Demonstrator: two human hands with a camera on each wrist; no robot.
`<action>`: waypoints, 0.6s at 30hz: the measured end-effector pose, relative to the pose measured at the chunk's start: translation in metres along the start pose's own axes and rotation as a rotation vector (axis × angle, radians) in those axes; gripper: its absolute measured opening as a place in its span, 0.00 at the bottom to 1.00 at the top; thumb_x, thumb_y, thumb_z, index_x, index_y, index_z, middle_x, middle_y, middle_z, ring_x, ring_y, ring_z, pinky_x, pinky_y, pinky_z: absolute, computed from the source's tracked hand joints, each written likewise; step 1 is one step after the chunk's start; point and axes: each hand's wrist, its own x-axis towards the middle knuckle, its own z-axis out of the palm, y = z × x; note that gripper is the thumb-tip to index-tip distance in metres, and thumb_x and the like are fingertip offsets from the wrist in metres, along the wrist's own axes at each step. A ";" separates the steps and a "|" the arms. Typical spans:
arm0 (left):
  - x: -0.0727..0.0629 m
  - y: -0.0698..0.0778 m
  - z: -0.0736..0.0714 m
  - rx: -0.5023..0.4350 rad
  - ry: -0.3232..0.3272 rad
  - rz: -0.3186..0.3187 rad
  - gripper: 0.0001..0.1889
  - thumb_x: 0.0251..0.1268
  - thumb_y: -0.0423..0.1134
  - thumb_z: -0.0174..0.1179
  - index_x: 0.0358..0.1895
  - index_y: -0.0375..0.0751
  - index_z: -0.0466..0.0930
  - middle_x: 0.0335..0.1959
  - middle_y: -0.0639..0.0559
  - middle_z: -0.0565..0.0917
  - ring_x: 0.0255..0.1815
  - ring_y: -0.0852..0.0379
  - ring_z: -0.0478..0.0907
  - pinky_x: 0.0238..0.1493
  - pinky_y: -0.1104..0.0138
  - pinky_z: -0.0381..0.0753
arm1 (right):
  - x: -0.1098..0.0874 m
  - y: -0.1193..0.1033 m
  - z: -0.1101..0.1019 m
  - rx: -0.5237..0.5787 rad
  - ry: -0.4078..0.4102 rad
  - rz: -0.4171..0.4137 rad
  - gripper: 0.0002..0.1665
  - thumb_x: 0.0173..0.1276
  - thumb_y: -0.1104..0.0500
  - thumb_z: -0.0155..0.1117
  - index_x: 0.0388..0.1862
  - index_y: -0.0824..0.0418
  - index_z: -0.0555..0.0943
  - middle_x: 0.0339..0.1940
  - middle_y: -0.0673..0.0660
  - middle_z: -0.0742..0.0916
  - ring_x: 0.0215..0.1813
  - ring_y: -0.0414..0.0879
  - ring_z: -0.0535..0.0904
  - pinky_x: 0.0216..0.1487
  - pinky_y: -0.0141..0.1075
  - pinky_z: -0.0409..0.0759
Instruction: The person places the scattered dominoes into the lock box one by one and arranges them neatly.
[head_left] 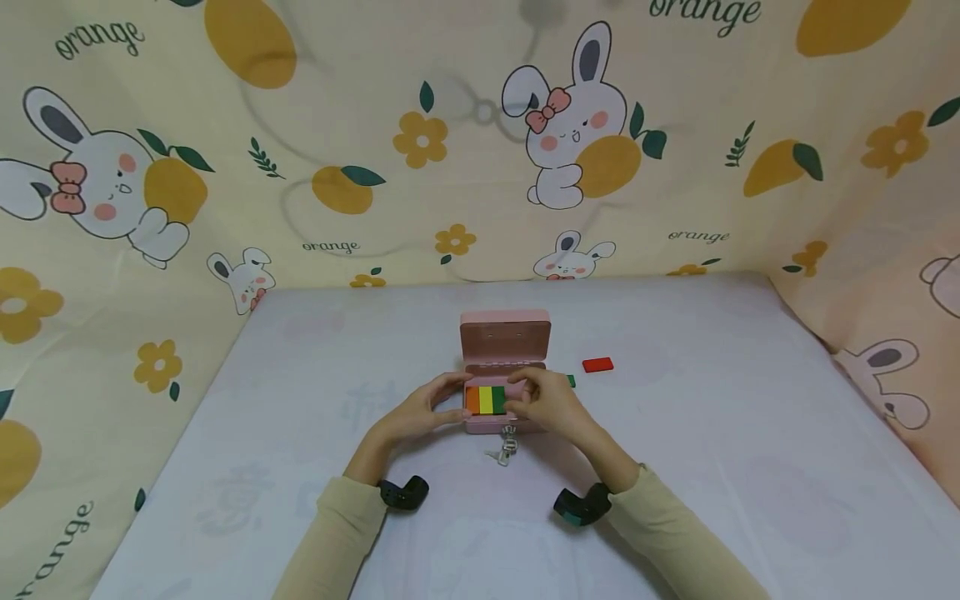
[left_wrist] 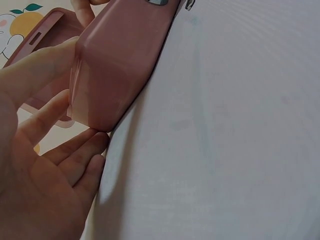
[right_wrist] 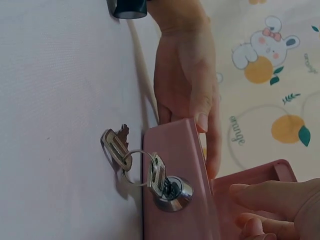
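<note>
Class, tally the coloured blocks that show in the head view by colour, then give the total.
Orange block: 1
Yellow block: 1
Green blocks: 2 (a green block in the pink box, beside the yellow one; a partly hidden green block outside it)
Red block: 1
Total: 5 blocks showing

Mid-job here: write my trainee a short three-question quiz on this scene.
1. True or false: the pink rectangular box has its hinged lid raised.
2. Where does one silver metal key sit? A) in the lid; B) in the box's round chrome lock; C) in the left hand.
3. Fill in: inside the box, between the orange and green rectangular blocks, lies a ____ block.

Key: 1. True. 2. B. 3. Yellow.
</note>
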 end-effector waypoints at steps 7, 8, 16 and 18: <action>0.000 0.001 0.000 -0.006 0.001 0.001 0.33 0.65 0.38 0.62 0.72 0.46 0.60 0.76 0.46 0.62 0.79 0.46 0.55 0.80 0.49 0.53 | -0.006 0.006 -0.008 -0.003 0.038 -0.016 0.20 0.58 0.63 0.70 0.48 0.72 0.80 0.20 0.56 0.78 0.25 0.42 0.70 0.24 0.25 0.67; 0.000 0.001 0.000 -0.007 0.000 0.004 0.33 0.65 0.38 0.62 0.72 0.45 0.60 0.76 0.46 0.62 0.79 0.46 0.55 0.80 0.49 0.53 | -0.007 0.007 -0.010 0.001 0.044 -0.006 0.20 0.58 0.63 0.70 0.48 0.72 0.80 0.20 0.56 0.78 0.25 0.42 0.69 0.24 0.25 0.66; -0.001 0.001 0.000 -0.009 0.001 -0.001 0.33 0.64 0.38 0.62 0.72 0.46 0.60 0.76 0.46 0.61 0.79 0.46 0.55 0.80 0.49 0.53 | -0.013 0.012 -0.023 -0.021 0.091 0.020 0.20 0.59 0.61 0.70 0.48 0.72 0.80 0.20 0.56 0.78 0.24 0.41 0.70 0.23 0.26 0.68; -0.001 0.000 -0.001 -0.007 0.001 -0.002 0.33 0.65 0.38 0.62 0.72 0.46 0.60 0.76 0.46 0.61 0.79 0.46 0.55 0.80 0.49 0.53 | -0.014 0.014 -0.025 -0.026 0.099 0.030 0.20 0.59 0.62 0.70 0.47 0.72 0.80 0.20 0.56 0.78 0.23 0.41 0.69 0.22 0.26 0.67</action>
